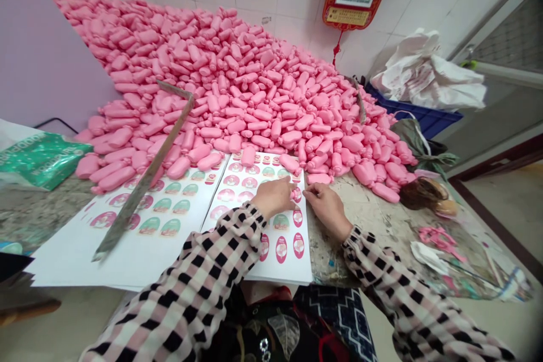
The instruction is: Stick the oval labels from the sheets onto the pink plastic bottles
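Note:
My left hand rests over the right-hand sticker sheet, its fingers curled round a small pink bottle; only the bottle's end shows and the rest is hidden. Just past the sheet's right edge, my right hand has thumb and forefinger pinched together close to the bottle. Whatever lies in that pinch is too small to make out. Oval pink stickers and round green ones surround my left hand on the sheet. One loose pink bottle lies at the sheet's top edge.
A large heap of pink bottles fills the back of the table. A metal bar lies across a second sticker sheet at left. On the right are a blue crate, a brown brush-like thing and pink scissors.

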`<state>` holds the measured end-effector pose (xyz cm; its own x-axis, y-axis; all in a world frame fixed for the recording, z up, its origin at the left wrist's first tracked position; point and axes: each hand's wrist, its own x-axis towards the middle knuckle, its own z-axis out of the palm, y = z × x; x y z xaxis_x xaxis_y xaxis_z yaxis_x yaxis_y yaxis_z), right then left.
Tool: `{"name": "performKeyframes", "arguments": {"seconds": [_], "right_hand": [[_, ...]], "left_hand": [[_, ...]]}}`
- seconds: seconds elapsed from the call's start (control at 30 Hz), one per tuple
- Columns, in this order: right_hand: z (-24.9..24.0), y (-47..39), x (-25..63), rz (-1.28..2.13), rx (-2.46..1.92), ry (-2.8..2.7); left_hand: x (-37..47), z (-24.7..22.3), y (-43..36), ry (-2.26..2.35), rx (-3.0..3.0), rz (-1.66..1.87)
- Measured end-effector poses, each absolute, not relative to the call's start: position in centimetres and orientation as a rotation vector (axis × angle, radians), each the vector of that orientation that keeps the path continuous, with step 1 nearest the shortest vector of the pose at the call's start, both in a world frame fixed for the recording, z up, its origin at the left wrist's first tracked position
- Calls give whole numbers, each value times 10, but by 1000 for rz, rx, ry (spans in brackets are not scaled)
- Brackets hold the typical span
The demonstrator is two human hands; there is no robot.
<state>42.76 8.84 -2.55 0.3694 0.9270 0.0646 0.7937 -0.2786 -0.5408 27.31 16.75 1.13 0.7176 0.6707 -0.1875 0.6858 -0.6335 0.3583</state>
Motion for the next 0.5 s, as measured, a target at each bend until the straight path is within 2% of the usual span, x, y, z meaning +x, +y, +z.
{"name": "performKeyframes", "arguments": {"seconds": [0.23, 0.4, 0.5], "right_hand": [[-8, 93, 416, 357, -2335, -1378], [-6, 91, 406, 90, -2306, -1417], [-6, 88, 405, 70, -2230, -1410]], "left_hand": [[276, 15, 176, 991, 2512, -95], [277, 11, 177, 974, 2478, -59], [276, 9, 177, 964, 2434, -10]]}}
